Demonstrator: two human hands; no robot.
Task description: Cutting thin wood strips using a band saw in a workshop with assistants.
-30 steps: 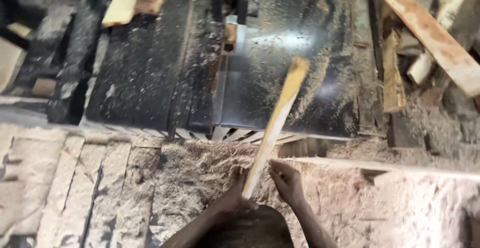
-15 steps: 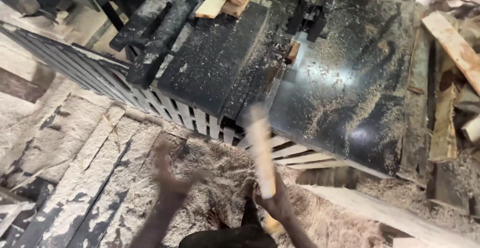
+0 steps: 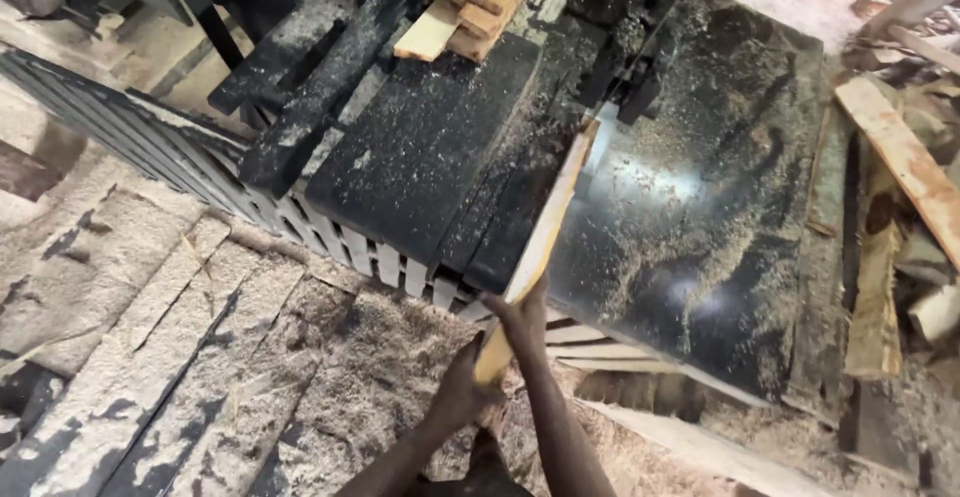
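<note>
1. Sawdust coats everything; a dark metal counter [image 3: 700,217] of a saw machine fills the upper middle, its right part shiny and speckled with dust.
2. Pale, dust-covered floor planks [image 3: 130,337] spread across the lower left, with black gaps between them.
3. Left hand [image 3: 462,395] is clamped on the near end of a long pale wooden strip [image 3: 545,232]; fingers wrapped round it.
4. Right hand [image 3: 522,319] grips the same strip just above the left; both hands sit close together, one behind the other along the wood.
5. Strip runs from the hands up and to the right, lying across the counter's near edge; its far end reaches the dark guard [image 3: 640,77] at the middle of the machine.
6. Stacked pale boards [image 3: 470,7] rest on the counter's far left part, well apart from the hands.
7. Offcuts [image 3: 900,157] and rough scraps lie in a heap on the right, beside the counter; a pale board [image 3: 700,447] slants at the lower right.
</note>
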